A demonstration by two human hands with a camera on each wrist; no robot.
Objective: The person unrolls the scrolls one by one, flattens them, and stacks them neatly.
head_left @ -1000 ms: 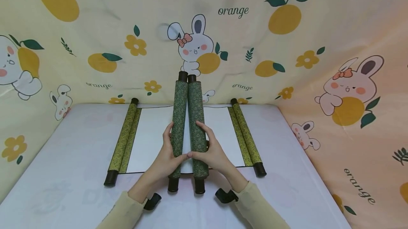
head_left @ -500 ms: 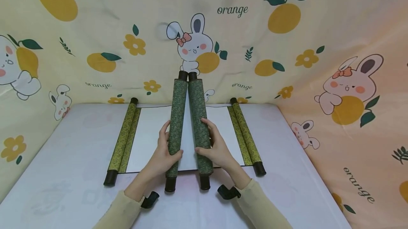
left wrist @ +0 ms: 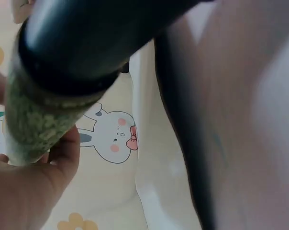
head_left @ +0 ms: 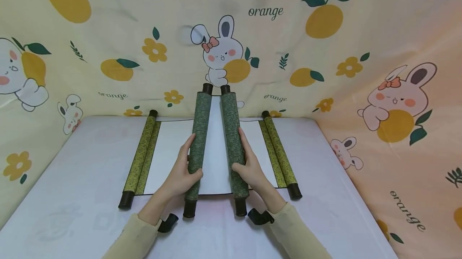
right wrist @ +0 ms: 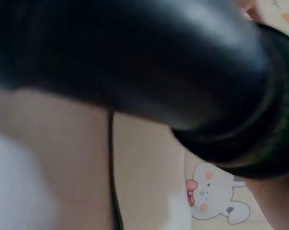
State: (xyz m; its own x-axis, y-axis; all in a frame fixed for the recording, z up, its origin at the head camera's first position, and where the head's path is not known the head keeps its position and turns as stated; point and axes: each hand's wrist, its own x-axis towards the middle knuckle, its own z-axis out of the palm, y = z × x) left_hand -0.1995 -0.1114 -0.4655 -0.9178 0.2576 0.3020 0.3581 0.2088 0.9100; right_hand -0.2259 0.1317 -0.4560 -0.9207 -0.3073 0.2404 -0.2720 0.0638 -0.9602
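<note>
A green scroll hangs above the table in the head view, rolled from both sides with a white strip of paper between its rolls. My left hand grips the left roll, thumb across its front. Around the right roll curls my right hand. Both rolls have black end knobs. Beneath lies a spread scroll with olive-yellow ends. Close up in the left wrist view, a black knob hides part of the roll. The other knob fills much of the right wrist view.
The spread scroll's yellow rollers stand left and right on the white table. Behind and beside the table hangs a cream cloth printed with rabbits and oranges. Black wrist cameras sit at the cuffs.
The two green rolls have moved apart, the left one leftward and the right one rightward. A white strip between them has widened. The spread scroll below has stayed put.
</note>
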